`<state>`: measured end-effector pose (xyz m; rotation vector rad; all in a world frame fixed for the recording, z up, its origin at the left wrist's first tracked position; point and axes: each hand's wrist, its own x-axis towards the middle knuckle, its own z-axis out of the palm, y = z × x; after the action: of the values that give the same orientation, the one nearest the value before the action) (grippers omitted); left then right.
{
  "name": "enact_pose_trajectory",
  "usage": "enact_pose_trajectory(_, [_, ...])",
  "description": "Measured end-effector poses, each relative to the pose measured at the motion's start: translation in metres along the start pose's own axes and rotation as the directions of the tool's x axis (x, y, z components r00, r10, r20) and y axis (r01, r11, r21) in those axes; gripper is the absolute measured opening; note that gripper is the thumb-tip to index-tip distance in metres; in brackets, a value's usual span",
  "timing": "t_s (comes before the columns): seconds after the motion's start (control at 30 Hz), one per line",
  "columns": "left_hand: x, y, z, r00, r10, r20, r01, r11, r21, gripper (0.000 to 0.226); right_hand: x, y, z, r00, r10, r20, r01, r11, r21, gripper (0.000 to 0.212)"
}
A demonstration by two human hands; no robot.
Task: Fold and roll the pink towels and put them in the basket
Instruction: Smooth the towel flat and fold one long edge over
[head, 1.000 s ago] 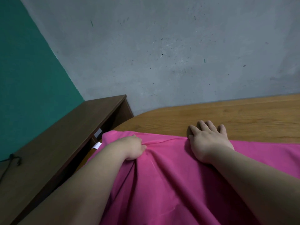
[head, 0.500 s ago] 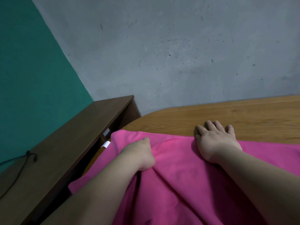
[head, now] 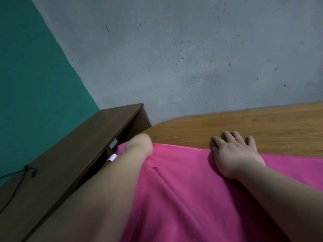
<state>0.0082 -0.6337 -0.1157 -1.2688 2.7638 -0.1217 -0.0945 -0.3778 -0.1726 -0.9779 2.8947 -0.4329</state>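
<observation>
Right hand (head: 234, 154) presses pink towel (head: 192, 189), grip apart; left hand (head: 139, 147) bends over its corner, grip unclear.

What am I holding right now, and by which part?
The left hand grips the pink towel at its far left corner. The right hand presses flat on the towel's far edge, gripping nothing.

Bare forearms (head: 279, 198) — bare left hand (head: 139, 148), right hand (head: 235, 154)
</observation>
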Motion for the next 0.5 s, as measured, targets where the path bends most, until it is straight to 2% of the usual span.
enact_pose_trajectory(0.13, [0.002, -0.014, 0.019, 1.0, -0.001, -0.004, 0.0, 0.975, -0.221, 0.031, 0.002, -0.001, -0.001, 1.0, 0.005, -0.008, -0.005, 1.0, 0.017, 0.043])
enact_pose_trajectory(0.3, [-0.003, -0.03, 0.017, 0.999, 0.048, -0.007, -0.047, 0.911, -0.41, 0.018, 0.003, -0.001, -0.002, 1.0, 0.004, 0.015, -0.003, 1.0, -0.031, 0.052])
enact_pose_trajectory(0.5, [0.004, -0.044, 0.029, 0.995, 0.076, -0.063, -0.098, 0.846, -0.524, 0.017, 0.007, -0.032, -0.014, 0.999, 0.039, 0.034, -0.032, 0.983, -0.18, 0.054])
